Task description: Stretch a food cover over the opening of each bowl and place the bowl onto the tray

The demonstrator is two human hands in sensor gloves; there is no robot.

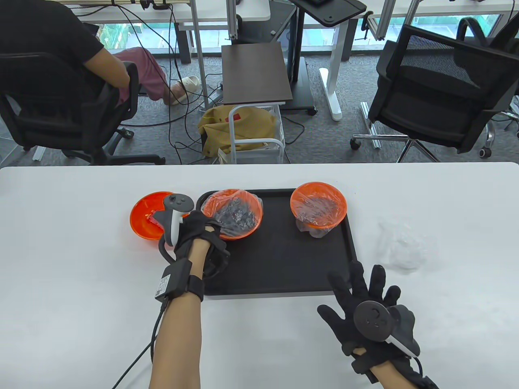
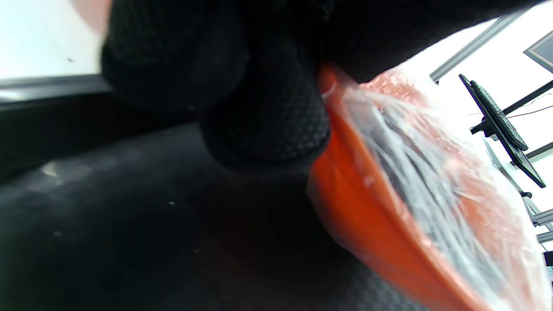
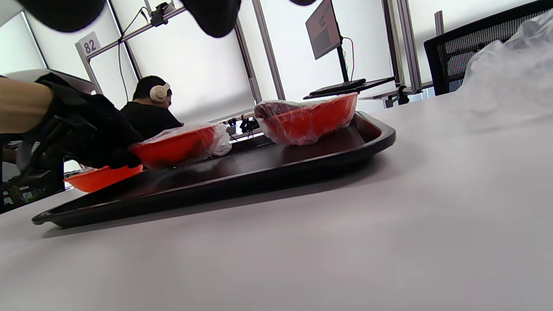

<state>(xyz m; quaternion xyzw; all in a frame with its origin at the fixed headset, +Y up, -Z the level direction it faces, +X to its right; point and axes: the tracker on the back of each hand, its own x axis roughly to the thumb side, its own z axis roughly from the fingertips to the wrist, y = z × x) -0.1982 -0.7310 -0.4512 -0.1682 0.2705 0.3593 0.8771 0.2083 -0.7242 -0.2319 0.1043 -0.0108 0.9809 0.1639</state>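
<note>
A gloved left hand (image 1: 198, 231) grips the near rim of a plastic-covered orange bowl (image 1: 233, 212) at the left end of a black tray (image 1: 279, 263), fingers curled on its edge; the left wrist view shows a fingertip (image 2: 268, 125) pressed against the wrapped rim. A second covered bowl (image 1: 319, 206) sits at the tray's far right corner. A third orange bowl (image 1: 148, 216), with no cover on it, rests on the white table (image 1: 81, 263) just left of the tray. The right hand (image 1: 365, 308) hovers fingers spread, holding nothing, near the tray's front right corner. A heap of clear food covers (image 1: 399, 247) lies beside the tray's right side. The step in hand appears to be setting the second bowl down; next would call for releasing it, taking a cover from the heap and stretching it over the bare bowl.
</note>
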